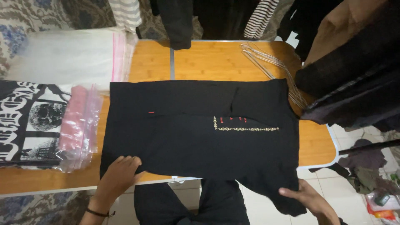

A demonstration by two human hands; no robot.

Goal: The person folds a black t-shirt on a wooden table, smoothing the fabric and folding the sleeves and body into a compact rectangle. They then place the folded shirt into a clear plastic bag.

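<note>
Evidently the black shirt [200,133] was light, soft and limp, best taken by its hems and corners. It lay flat across the wooden counter [208,60], its long axis running left to right, the gold-trimmed end toward the right, its near edge drooping over the counter's rim. The left hand [118,175] pressed its lower left corner, fingers spread flat and grasping nothing. The right hand [308,198] pinched the hanging lower right corner.
</note>
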